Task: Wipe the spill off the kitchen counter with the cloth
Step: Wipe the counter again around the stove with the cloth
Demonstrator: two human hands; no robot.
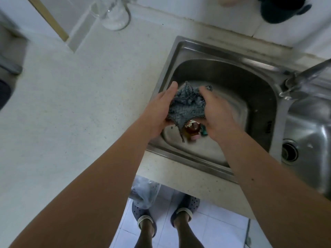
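A grey-blue cloth [186,106] is bunched up between both my hands, held over the steel sink basin [232,81]. My left hand [161,111] grips its left side and my right hand [216,111] grips its right side. A loose corner of the cloth hangs down toward the basin floor. The pale speckled counter [80,108] stretches to the left of the sink; I cannot make out a spill on it.
A brown bottle [192,130] and small coloured items lie in the basin under the cloth. A faucet [308,72] sits at the right, beside a second basin with a drain [290,152]. A glass jar [114,13] stands at the back of the counter.
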